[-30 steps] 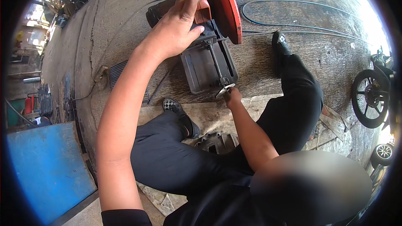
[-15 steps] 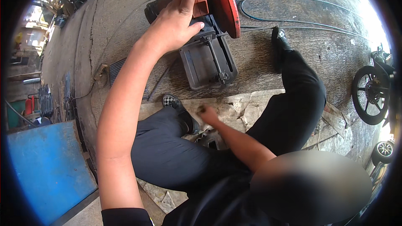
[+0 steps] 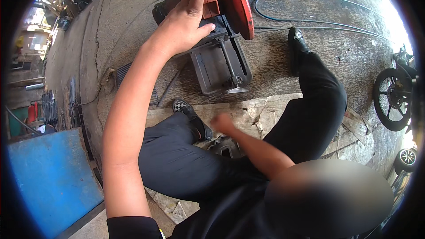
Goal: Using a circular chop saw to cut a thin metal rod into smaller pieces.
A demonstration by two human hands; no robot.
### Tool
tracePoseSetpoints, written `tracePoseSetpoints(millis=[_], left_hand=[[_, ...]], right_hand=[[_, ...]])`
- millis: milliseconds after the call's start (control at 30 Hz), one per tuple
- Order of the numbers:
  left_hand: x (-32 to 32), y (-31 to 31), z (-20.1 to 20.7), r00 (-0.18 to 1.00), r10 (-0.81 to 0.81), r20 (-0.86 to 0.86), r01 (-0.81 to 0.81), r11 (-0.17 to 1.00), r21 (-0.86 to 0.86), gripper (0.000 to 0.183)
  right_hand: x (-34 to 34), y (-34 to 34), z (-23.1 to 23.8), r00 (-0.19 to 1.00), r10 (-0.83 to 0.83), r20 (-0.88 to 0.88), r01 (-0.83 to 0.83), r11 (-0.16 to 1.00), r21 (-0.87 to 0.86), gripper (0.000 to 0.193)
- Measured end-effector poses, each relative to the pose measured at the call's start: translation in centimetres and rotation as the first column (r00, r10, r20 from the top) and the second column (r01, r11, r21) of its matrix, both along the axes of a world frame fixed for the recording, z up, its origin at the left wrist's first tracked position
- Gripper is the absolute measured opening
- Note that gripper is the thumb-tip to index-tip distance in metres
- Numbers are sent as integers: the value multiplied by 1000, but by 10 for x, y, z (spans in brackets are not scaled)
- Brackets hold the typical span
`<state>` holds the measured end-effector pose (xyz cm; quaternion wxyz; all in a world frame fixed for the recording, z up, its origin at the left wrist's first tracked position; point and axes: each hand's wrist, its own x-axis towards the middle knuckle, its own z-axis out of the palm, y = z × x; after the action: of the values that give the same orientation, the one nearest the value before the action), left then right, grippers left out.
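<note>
Left hand (image 3: 188, 22): grip closed over the orange handle (image 3: 210, 3) of a chop saw (image 3: 217, 48) sitting on the rough concrete floor (image 3: 310, 48). Red rounded blade guard (image 3: 237, 2) raised; dark flat steel base with screw clamp below. Right hand (image 3: 221, 124): blurred, loosely curled, holding nothing visible, above a small grey metal part (image 3: 226, 146) between the knees.

No boxes, packets, labels, signs or screens show up anywhere here.
</note>
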<state>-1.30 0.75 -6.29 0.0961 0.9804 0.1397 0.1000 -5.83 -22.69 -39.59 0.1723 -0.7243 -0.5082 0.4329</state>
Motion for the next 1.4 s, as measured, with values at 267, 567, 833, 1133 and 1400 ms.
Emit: tracePoseSetpoints(millis=[267,567,833,1133,1400], left_hand=[[0,-6,-1,998,56,-32,-57,998,-30,94],[3,-6,0,988,116,-98,-116,993,3,96],[3,-3,1,998,43,-46,-44,999,-14,97],[2,-2,1,976,162,-142,-163,987,5,96],[2,-5,-3,998,62,-8,-62,996,66,97]], right_hand=[[-1,10,-26,702,-697,-143,696,715,-67,60],[87,33,-26,59,-916,-397,998,58,13,45],[-54,-13,42,932,-27,-363,45,998,42,30],[45,35,-25,-47,-894,-445,989,22,-148,95],[69,52,-18,-180,-722,-668,941,72,-331,101]])
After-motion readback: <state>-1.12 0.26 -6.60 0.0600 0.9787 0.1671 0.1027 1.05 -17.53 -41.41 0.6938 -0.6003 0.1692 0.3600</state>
